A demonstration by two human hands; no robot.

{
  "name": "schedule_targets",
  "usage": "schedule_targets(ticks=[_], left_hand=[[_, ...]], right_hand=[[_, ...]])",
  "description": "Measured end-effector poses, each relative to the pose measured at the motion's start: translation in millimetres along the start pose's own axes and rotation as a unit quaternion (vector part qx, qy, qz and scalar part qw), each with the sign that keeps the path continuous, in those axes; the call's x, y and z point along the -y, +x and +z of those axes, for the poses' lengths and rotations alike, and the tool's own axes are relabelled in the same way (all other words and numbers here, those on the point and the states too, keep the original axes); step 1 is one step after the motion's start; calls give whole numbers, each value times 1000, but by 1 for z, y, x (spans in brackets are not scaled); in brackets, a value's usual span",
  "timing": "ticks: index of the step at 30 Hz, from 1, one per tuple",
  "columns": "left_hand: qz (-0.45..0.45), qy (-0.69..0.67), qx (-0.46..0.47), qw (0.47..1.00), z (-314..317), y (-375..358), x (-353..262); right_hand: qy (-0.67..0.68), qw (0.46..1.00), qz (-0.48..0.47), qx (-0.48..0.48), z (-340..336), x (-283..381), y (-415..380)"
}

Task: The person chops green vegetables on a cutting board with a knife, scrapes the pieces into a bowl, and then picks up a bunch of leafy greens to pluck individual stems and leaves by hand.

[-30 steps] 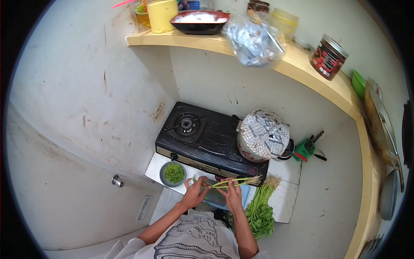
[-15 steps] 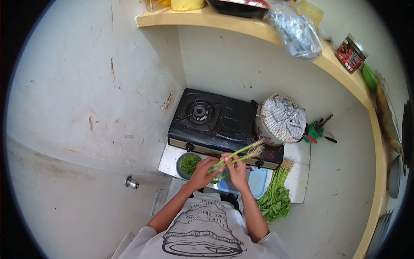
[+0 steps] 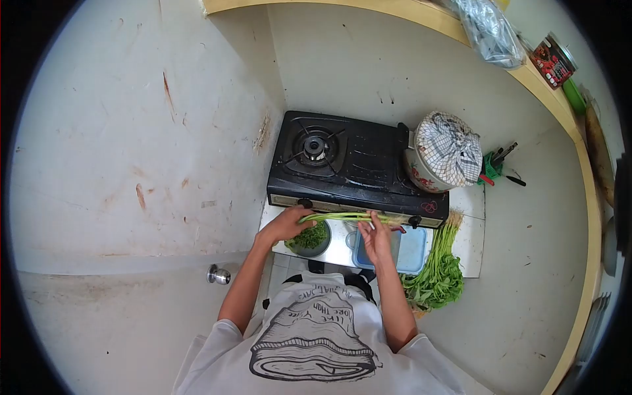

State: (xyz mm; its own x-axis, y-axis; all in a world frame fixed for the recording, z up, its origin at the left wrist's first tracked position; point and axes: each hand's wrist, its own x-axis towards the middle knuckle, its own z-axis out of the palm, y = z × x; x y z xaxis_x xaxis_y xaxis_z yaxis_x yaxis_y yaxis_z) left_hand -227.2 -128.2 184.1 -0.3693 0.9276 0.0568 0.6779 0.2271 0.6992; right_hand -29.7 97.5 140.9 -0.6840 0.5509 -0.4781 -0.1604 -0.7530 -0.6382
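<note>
A few long green vegetable stems with pale roots (image 3: 339,216) stretch level between my hands, in front of the stove. My left hand (image 3: 283,225) is closed around their left end, just over a grey bowl (image 3: 324,249) of small green leaves (image 3: 309,238). My right hand (image 3: 376,241) pinches the stems near the root end, above a blue plastic tray (image 3: 413,249). To the right of the tray lies a bundle of leafy greens (image 3: 436,280), roots toward the stove.
A black gas stove (image 3: 362,155) stands behind my hands, with a cloth-covered pot (image 3: 421,174) on its right side. A green holder with knives (image 3: 492,168) is beside the pot. A curved shelf (image 3: 546,99) runs overhead. A door knob (image 3: 218,274) is at left.
My hands have moved apart, the left one going left to the bowl. The stems, slanted before, now lie level between them. The camera view has shifted, too.
</note>
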Motion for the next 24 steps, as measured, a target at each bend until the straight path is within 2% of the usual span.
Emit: schedule_targets(ticks=[3,6,11,15,18,24], left_hand=[[-214,-170,134,953,8,4,7],[-264,-187,117,939,40,3,31],[-191,-83,0,978,89,-3,71],[-130,-17,-84,988,103,-10,71],[-151,-18,-120,981,107,-13,69],[-181,6,-112,977,107,-15,65]], right_hand=[[53,994,75,-52,-57,-42,22],[80,982,129,-112,-102,-72,40],[19,983,133,-128,-120,-80,48],[-37,986,122,-109,-117,-74,47],[-85,982,155,-63,-118,-70,46],[-116,978,176,-7,-117,-60,32]])
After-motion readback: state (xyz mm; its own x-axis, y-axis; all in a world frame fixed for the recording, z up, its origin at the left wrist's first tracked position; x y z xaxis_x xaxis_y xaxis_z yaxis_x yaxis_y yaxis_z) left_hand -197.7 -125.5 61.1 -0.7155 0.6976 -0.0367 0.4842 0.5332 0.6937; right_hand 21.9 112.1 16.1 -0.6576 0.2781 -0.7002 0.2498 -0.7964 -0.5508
